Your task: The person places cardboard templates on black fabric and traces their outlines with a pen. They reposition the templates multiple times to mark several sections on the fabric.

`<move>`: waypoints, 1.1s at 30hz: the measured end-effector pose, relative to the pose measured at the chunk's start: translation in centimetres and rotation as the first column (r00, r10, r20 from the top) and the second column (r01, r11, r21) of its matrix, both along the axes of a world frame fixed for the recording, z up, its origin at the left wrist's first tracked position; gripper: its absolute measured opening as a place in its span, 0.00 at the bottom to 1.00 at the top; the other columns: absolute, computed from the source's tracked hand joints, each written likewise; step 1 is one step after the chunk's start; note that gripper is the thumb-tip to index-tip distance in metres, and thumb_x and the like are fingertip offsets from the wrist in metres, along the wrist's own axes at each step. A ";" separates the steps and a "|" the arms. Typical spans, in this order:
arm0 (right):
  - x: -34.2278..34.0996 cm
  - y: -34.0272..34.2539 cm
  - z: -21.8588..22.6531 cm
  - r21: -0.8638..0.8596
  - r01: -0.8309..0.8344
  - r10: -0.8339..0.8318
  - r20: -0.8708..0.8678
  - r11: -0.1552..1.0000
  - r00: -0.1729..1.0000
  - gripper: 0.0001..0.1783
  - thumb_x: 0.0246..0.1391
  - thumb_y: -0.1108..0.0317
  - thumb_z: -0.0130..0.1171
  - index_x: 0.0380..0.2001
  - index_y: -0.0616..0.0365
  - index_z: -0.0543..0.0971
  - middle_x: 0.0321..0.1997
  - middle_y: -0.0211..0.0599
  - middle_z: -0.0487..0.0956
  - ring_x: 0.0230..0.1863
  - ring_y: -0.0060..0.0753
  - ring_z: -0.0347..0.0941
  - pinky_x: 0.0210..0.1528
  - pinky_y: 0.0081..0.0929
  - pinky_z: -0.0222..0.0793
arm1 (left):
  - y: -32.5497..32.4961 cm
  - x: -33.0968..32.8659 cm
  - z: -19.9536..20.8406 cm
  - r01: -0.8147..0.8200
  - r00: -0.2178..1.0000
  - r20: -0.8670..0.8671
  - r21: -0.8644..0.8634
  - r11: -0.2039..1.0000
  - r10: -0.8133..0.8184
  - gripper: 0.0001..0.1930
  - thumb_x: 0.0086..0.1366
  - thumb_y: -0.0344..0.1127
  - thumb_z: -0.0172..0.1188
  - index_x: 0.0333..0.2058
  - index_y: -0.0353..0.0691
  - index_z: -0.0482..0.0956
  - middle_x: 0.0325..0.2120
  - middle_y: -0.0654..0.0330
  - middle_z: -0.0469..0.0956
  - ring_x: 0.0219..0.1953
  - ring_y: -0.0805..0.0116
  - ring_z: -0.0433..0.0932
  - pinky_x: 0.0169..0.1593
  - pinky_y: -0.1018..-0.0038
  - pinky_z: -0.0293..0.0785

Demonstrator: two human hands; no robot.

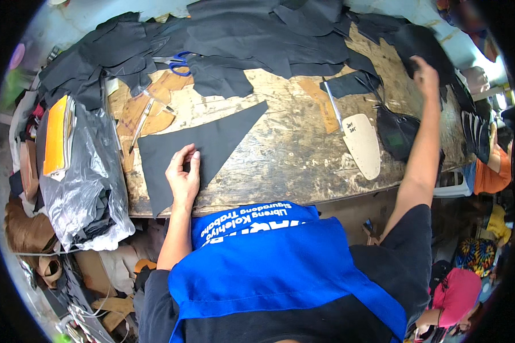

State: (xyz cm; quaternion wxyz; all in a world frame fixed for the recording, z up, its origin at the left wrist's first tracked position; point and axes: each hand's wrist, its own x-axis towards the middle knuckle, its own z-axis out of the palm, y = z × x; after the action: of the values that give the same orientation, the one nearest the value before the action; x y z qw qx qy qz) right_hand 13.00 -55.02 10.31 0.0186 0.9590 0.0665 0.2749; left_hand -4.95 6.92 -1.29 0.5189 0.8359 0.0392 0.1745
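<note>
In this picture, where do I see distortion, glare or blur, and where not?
Head view: the near edge of the wooden workbench bows within a dark circular rim; head view: the clear plastic bag shows whitish glare, while the black triangular piece looks matte; head view: the right hand seems slightly softer than the left hand.

there is one triangular black sheet (217, 137), one beige template (365, 154) and one orange-covered book (57, 134).
</note>
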 end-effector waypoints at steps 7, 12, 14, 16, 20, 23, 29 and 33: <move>0.6 2.1 -4.8 -0.025 0.363 -0.260 -0.746 0.931 0.613 0.13 0.39 0.70 0.69 0.30 0.63 0.78 0.31 0.45 0.81 0.36 0.39 0.78 0.39 0.32 0.71 | -0.1 0.3 0.3 0.020 0.999 0.039 0.083 0.996 -0.023 0.10 0.58 0.25 0.61 0.39 0.33 0.78 0.32 0.58 0.78 0.33 0.73 0.76 0.40 0.78 0.73; -0.4 6.4 -0.7 -0.032 0.335 -0.303 -0.514 0.942 0.802 0.14 0.43 0.67 0.67 0.28 0.63 0.73 0.30 0.51 0.79 0.38 0.48 0.77 0.39 0.38 0.70 | -0.3 0.7 0.5 0.010 0.998 0.059 0.111 0.994 -0.017 0.09 0.57 0.24 0.61 0.38 0.33 0.78 0.30 0.56 0.78 0.31 0.72 0.77 0.39 0.78 0.74; -0.5 8.6 -1.0 0.028 0.298 -0.276 -0.301 0.954 0.913 0.15 0.48 0.60 0.63 0.24 0.61 0.72 0.25 0.51 0.77 0.33 0.55 0.75 0.33 0.42 0.69 | -0.3 0.8 0.5 0.009 0.998 0.067 0.094 0.996 -0.015 0.09 0.57 0.24 0.61 0.38 0.33 0.78 0.30 0.56 0.78 0.31 0.71 0.77 0.39 0.78 0.74; -0.1 10.5 -2.0 0.090 0.316 -0.311 -0.070 0.944 0.948 0.17 0.49 0.56 0.62 0.24 0.59 0.72 0.23 0.51 0.77 0.31 0.57 0.75 0.31 0.44 0.68 | -0.2 0.7 0.5 0.012 0.998 0.064 0.112 0.994 -0.019 0.09 0.57 0.24 0.61 0.38 0.33 0.78 0.30 0.56 0.78 0.31 0.71 0.77 0.38 0.78 0.74; 1.8 12.1 -4.0 0.247 0.147 -0.107 -0.167 0.958 0.980 0.16 0.43 0.61 0.68 0.24 0.60 0.74 0.23 0.48 0.77 0.29 0.51 0.76 0.30 0.41 0.68 | -0.1 0.8 0.5 0.022 0.998 0.053 0.109 0.994 -0.028 0.09 0.57 0.25 0.61 0.38 0.33 0.78 0.30 0.56 0.78 0.31 0.71 0.77 0.38 0.77 0.74; 3.8 13.2 -6.0 -0.067 0.272 -0.277 -0.380 0.960 0.882 0.15 0.48 0.65 0.60 0.42 0.53 0.76 0.41 0.45 0.80 0.46 0.47 0.75 0.46 0.40 0.71 | -0.1 0.8 0.5 0.014 0.999 0.049 0.114 0.993 -0.019 0.09 0.57 0.25 0.61 0.38 0.33 0.79 0.30 0.56 0.78 0.31 0.71 0.77 0.38 0.77 0.74; 5.3 14.4 -6.8 0.134 0.478 -0.448 -0.207 0.868 0.870 0.12 0.53 0.59 0.53 0.35 0.48 0.82 0.37 0.45 0.81 0.42 0.48 0.77 0.43 0.41 0.72 | -0.1 0.8 0.7 0.008 1.000 0.014 0.102 0.995 -0.010 0.09 0.57 0.25 0.61 0.37 0.33 0.79 0.30 0.56 0.78 0.30 0.71 0.77 0.38 0.77 0.74; 4.5 16.3 -4.6 0.488 0.219 -0.420 0.353 0.845 0.836 0.07 0.46 0.65 0.59 0.31 0.46 0.81 0.25 0.48 0.80 0.30 0.54 0.77 0.32 0.45 0.71 | -0.2 0.9 0.7 0.023 0.999 0.021 0.094 0.995 -0.025 0.09 0.57 0.25 0.61 0.37 0.33 0.79 0.30 0.56 0.78 0.30 0.71 0.77 0.38 0.77 0.74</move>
State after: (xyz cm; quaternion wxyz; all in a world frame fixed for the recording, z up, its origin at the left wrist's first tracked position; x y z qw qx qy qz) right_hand 17.53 -38.76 5.67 -0.1306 0.8469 -0.1669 0.4877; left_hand -4.05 6.74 -0.63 0.4817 0.8577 0.0152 0.1791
